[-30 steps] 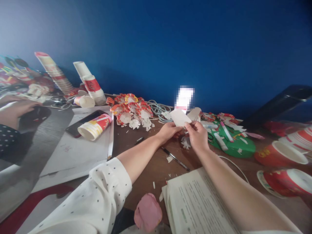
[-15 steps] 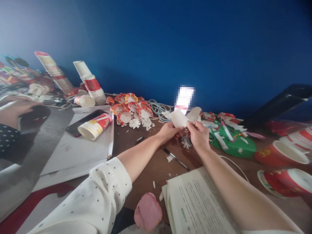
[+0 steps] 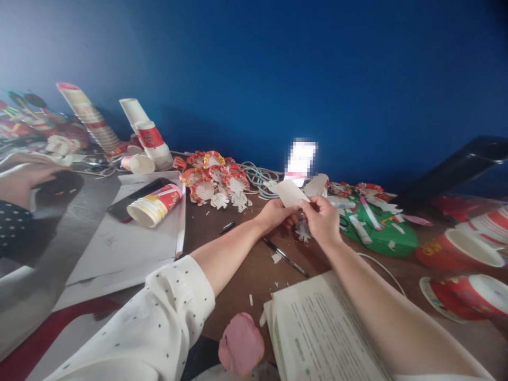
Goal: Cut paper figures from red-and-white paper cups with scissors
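Note:
A small white piece of paper [image 3: 292,193] is held up between both hands at the middle of the table. My left hand [image 3: 275,216] pinches its lower left side, thumb on top. On the right edge, my right hand [image 3: 323,219] grips it between thumb and fingers. White cut-paper scraps [image 3: 304,231] lie just under the hands. A black pen [image 3: 286,257] rests on the table below them, with its cap [image 3: 227,228] to the left. Behind the paper stands a bright, blurred-out screen [image 3: 300,161].
Red and white cup cutouts [image 3: 216,180] are heaped behind, beside a coiled cable [image 3: 257,177]. Stacked paper cups [image 3: 151,143] stand back left. A green sheet [image 3: 391,241] with markers and red cups [image 3: 456,254] are at right. Printed papers [image 3: 317,323] lie in front. Another person's hand [image 3: 27,172] is far left.
The right thumb and fingers have shifted slightly left along the paper, and the paper has tilted a little. The rest looks the same.

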Demonstrator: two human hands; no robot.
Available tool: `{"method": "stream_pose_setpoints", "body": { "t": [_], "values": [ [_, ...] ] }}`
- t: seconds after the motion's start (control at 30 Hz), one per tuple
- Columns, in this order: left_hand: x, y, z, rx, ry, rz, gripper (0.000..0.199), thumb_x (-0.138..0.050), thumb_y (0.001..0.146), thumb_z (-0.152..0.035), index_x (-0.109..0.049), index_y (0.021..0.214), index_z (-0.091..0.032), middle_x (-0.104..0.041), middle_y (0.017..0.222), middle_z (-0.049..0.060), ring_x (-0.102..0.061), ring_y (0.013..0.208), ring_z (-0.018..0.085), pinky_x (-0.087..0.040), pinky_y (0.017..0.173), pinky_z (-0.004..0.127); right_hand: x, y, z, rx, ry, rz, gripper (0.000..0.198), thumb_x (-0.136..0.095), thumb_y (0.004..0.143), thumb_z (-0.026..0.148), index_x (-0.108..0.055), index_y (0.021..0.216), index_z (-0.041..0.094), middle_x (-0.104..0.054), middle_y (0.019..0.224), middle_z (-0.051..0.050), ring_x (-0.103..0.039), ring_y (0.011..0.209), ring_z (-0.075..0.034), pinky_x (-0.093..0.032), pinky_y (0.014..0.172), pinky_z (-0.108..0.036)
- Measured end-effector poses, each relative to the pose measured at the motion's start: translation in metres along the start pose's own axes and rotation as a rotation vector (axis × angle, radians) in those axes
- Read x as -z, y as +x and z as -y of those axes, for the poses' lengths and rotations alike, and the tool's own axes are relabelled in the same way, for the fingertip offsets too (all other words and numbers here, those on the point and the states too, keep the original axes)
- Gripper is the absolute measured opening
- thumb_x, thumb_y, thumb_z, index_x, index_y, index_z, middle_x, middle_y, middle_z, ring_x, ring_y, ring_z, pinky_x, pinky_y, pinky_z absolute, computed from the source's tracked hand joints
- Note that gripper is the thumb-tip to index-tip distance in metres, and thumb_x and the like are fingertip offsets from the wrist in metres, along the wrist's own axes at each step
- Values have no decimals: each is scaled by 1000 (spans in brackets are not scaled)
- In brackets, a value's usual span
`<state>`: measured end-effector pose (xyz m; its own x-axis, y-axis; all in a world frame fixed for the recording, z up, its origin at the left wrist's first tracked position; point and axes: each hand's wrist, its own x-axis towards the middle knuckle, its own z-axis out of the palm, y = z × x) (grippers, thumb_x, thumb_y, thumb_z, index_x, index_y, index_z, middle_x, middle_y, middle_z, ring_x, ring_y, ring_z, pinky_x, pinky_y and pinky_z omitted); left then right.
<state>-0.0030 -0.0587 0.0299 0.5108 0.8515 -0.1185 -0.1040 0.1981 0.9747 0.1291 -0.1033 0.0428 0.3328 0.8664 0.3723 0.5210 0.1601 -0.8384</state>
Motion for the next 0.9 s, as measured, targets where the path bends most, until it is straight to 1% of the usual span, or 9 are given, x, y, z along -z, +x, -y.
{"method": "stream_pose_setpoints", "body": {
  "t": [0.1, 0.17, 0.3, 0.43, 0.63, 0.73, 0.83, 0.9],
  "values": [
    [-1, -2, -3, 1, 19, 2, 18, -64, 83, -22, -62, 70, -10, -61, 50, 2, -49, 38, 8, -41, 41, 20, 0, 0, 1, 55, -34, -30, 26, -62, 77, 44, -61, 70, 19, -61, 60, 0, -52, 56, -15, -42, 59, -28],
    [-1, -3, -6, 12, 52, -10, 18, -64, 82, -23, -63, 70, -9, -60, 49, 2, -48, 37, 8, -41, 40, 20, 0, 0, 0, 61, -42, -36, 27, -62, 77, 44, -59, 67, 19, -60, 60, 0, -53, 57, -15, -42, 60, -28],
    [-2, -4, -8, 21, 87, -10, 20, -64, 83, -25, -64, 71, -9, -61, 49, 2, -49, 37, 8, -41, 41, 20, 0, -1, 0, 12, -21, -24, 27, -61, 78, 45, -58, 68, 20, -56, 55, 1, -50, 54, -14, -41, 57, -27],
    [0, -2, -4, 16, 81, 1, 23, -65, 83, -30, -63, 71, -10, -62, 51, 3, -50, 39, 8, -41, 41, 20, -1, 0, 0, -38, 7, -11, 27, -60, 79, 45, -59, 70, 20, -52, 50, 3, -47, 47, -13, -40, 52, -27],
    [4, 2, -1, 39, 124, -12, 30, -70, 79, -40, -65, 74, -12, -62, 51, 1, -48, 38, 7, -41, 42, 20, -2, -1, -2, -81, 26, -11, 27, -58, 82, 45, -60, 72, 20, -52, 47, 3, -45, 43, -13, -39, 49, -28],
    [5, 2, -2, 54, 103, -31, 27, -67, 82, -38, -65, 78, -11, -63, 51, 1, -48, 39, 7, -41, 43, 19, -1, -2, -1, -108, 32, 2, 27, -54, 85, 44, -61, 73, 20, -51, 45, 3, -44, 42, -13, -38, 46, -28],
    [6, 2, -3, 63, 14, -31, 22, -59, 89, -31, -63, 79, -11, -66, 57, 2, -52, 43, 7, -43, 47, 19, -1, -2, -1, -126, 67, 20, 29, -50, 87, 44, -63, 77, 20, -52, 45, 3, -44, 40, -13, -36, 43, -28],
    [6, 2, -4, 76, -54, -24, 22, -57, 91, -28, -62, 78, -11, -69, 62, 4, -55, 47, 7, -45, 50, 18, -1, -1, -2, -155, 121, 16, 31, -50, 86, 47, -65, 81, 20, -55, 48, 2, -46, 41, -14, -37, 42, -28]
  ]
}}
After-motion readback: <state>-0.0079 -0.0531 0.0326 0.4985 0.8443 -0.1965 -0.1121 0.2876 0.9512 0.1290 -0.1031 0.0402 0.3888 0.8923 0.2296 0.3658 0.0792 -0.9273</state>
